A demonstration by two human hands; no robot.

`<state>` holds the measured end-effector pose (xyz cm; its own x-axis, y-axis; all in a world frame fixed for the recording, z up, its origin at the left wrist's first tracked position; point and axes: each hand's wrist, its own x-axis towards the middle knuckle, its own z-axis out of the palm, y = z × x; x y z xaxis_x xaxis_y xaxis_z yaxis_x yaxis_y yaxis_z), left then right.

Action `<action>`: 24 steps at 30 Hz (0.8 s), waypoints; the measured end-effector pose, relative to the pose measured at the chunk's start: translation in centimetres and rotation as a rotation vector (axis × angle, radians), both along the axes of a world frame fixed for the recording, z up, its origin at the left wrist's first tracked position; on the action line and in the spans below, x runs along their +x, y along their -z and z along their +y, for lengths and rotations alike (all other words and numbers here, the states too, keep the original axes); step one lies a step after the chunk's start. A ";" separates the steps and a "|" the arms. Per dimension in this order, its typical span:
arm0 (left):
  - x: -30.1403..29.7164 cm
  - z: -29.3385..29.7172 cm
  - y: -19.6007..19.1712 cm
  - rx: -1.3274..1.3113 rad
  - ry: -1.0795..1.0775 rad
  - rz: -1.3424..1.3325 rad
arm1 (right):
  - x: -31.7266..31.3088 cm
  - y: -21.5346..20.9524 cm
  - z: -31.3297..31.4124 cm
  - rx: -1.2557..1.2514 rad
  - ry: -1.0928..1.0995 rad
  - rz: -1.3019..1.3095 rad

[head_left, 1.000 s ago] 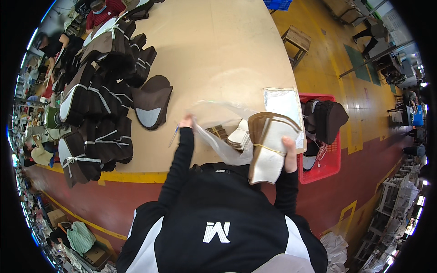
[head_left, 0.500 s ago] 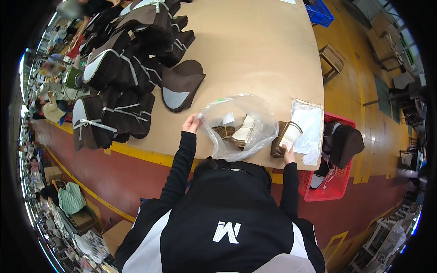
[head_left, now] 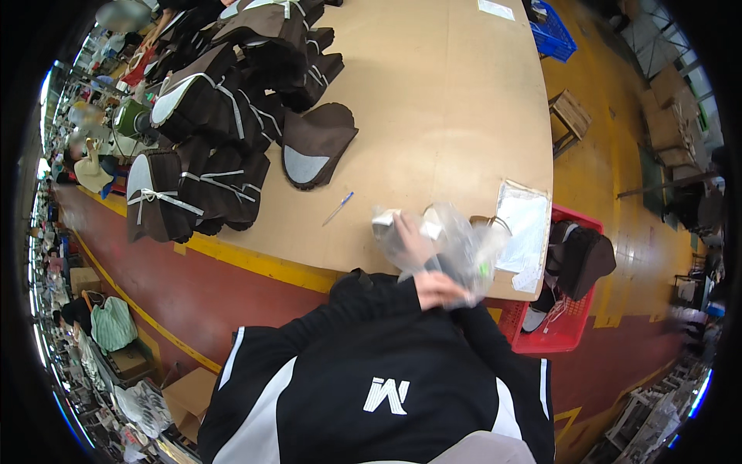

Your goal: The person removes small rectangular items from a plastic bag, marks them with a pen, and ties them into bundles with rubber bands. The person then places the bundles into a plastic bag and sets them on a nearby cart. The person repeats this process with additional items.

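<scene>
A clear plastic bag (head_left: 471, 251) lies bunched at the table's near edge. My left hand (head_left: 439, 291), reaching across from the left, is closed on its near rim. Smeared by motion and partly seen through the plastic, my right hand (head_left: 413, 241) appears to be inside the bag. Its fingertips are by a small white piece (head_left: 384, 220), and whether they grip it is unclear. Another pale piece (head_left: 430, 229) shows just right of that hand. The brown edge of a tied bundle (head_left: 495, 222) peeks out behind the bag; the rest is hidden.
Tied stacks of dark brown cut pieces (head_left: 209, 166) fill the table's left, with a loose stack (head_left: 319, 147) beside them. A blue pen (head_left: 338, 209) lies nearer. Right are sleeved papers (head_left: 519, 224) and a red crate (head_left: 568, 329); beyond stand a wooden stool (head_left: 570, 116) and blue crate (head_left: 553, 32).
My left hand has swung right with the bag's rim, and the bag has collapsed and shifted right. My right hand has left the tied bundle and moved left into the bag. The pen now shows.
</scene>
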<state>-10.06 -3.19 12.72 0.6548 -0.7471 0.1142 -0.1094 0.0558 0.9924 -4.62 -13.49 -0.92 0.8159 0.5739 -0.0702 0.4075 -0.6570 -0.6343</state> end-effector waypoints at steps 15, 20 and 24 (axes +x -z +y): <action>0.0 0.5 0.1 0.158 0.243 -0.082 | -1.8 -3.9 -0.6 -0.007 -0.416 -0.110; 0.1 0.0 1.0 0.161 0.232 -0.134 | -2.5 -1.8 -0.8 -0.131 -0.479 -0.200; 0.2 0.8 0.3 0.209 0.190 -0.151 | -3.4 -1.5 -1.3 -0.106 -0.363 -0.171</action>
